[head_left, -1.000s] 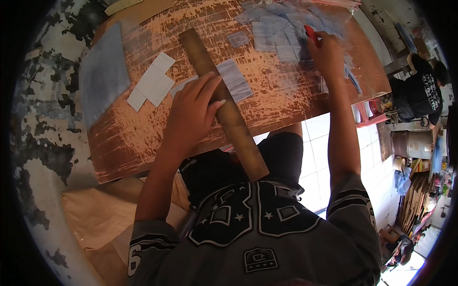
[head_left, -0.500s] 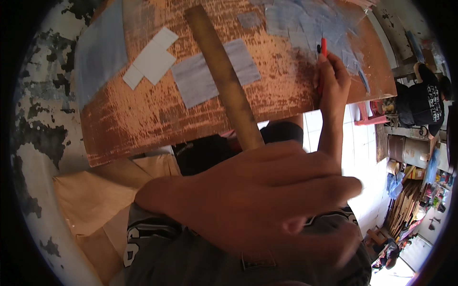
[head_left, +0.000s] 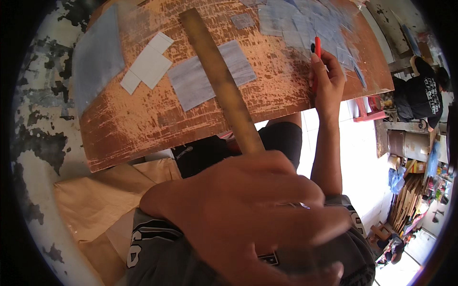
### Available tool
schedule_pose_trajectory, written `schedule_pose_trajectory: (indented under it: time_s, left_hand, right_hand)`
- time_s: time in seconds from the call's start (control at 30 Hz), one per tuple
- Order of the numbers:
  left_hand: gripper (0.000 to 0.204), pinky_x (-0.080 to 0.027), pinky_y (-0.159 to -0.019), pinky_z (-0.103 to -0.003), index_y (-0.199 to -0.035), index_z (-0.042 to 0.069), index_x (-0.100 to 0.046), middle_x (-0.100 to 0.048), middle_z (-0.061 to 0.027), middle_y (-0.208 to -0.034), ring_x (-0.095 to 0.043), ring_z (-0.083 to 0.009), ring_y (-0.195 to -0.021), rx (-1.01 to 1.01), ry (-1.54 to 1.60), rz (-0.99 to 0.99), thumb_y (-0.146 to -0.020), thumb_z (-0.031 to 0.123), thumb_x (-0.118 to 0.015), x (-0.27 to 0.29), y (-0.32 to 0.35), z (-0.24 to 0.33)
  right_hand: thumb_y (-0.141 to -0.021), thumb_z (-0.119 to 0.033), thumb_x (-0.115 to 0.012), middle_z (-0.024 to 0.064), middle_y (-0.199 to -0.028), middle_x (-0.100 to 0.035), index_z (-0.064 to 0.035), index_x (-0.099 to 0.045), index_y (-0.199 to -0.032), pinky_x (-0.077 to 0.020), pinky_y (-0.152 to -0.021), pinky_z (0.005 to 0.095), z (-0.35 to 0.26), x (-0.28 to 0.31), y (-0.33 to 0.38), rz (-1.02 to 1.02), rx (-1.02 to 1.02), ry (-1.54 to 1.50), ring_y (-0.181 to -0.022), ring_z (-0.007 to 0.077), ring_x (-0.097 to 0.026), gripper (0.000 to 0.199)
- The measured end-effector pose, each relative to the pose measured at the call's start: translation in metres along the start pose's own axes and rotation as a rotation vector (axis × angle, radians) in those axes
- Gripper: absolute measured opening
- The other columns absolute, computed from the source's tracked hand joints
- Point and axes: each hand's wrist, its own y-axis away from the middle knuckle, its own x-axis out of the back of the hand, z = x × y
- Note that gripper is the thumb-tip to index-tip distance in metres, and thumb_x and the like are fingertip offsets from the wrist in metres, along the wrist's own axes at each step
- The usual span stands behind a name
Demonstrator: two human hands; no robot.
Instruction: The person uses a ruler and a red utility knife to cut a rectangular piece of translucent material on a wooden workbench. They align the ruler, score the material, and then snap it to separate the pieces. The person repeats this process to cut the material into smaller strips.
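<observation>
My left hand (head_left: 238, 214) is raised close in front of me, back of the hand up, its fingers apart and a little blurred. Behind it runs a long, tarnished brass-coloured ruler (head_left: 217, 78), its near end hidden by the hand. The ruler lies across a streaked grey rectangular sheet (head_left: 191, 88) and extends past the table's near edge. At the table's right side, my right hand (head_left: 329, 78) is closed around a red utility knife (head_left: 317, 44) with a black slider, held upright. A white stepped card template (head_left: 149, 64) lies left of the grey sheet.
The worn brown tabletop (head_left: 129, 128) carries a large bluish-grey sheet (head_left: 98, 62) at left and overlapping translucent offcuts (head_left: 296, 26) at far right. Brown wrapping material (head_left: 109, 195) lies lower left, near a peeling wall. A pink stool (head_left: 369, 109) and a person in black (head_left: 424, 97) are at right.
My left hand has shifted slightly down, its fingers moving. The right hand keeps hold of the utility knife at nearly the same place. The whole view has shifted a little.
</observation>
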Motion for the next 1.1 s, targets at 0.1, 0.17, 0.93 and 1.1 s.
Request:
schedule_pose_trajectory:
  time_s: [0.1,0.17,0.93,1.1]
  left_hand:
    - [0.029,-0.058,-0.08,-0.036,-0.132,0.01,-0.075,-0.079,-0.0082,-0.128,-0.077,-0.0189,-0.101,-0.052,-0.059,-0.207,-0.104,0.018,-0.072,0.004,0.022,-0.02]
    - [0.046,-0.059,-0.09,-0.039,-0.147,0.006,-0.068,-0.075,-0.0107,-0.136,-0.075,-0.0223,-0.114,0.066,0.161,-0.299,-0.107,0.027,-0.072,-0.012,0.043,-0.021]
    - [0.064,-0.034,-0.131,-0.051,-0.173,0.003,-0.032,-0.048,-0.0281,-0.167,-0.047,-0.041,-0.155,0.379,0.856,-0.703,-0.121,0.04,-0.041,-0.097,0.126,-0.028]
    - [0.061,-0.039,-0.128,-0.049,-0.169,0.002,-0.041,-0.056,-0.0267,-0.161,-0.053,-0.0387,-0.151,0.435,0.799,-0.701,-0.121,0.04,-0.041,-0.087,0.124,-0.025]
  right_hand:
    - [-0.107,-0.025,-0.077,0.0049,-0.102,-0.068,0.0022,-0.069,-0.136,-0.0423,-0.059,0.0236,0.005,0.004,0.004,0.018,0.019,-0.015,-0.07,0.0058,-0.058,0.041]
    - [-0.107,-0.022,-0.076,0.004,-0.102,-0.067,0.0035,-0.069,-0.136,-0.0421,-0.06,0.0235,0.004,0.001,0.004,0.012,0.034,-0.005,-0.072,0.0056,-0.058,0.039]
    - [-0.107,-0.024,-0.077,0.0019,-0.093,-0.07,0.0022,-0.069,-0.133,-0.0406,-0.052,0.0233,0.002,-0.003,0.004,-0.013,0.081,0.066,-0.064,0.0043,-0.055,0.038]
    - [-0.107,-0.025,-0.076,0.003,-0.094,-0.071,0.0019,-0.069,-0.134,-0.0426,-0.056,0.0243,0.003,-0.005,0.003,-0.012,0.072,0.054,-0.067,0.0053,-0.057,0.038]
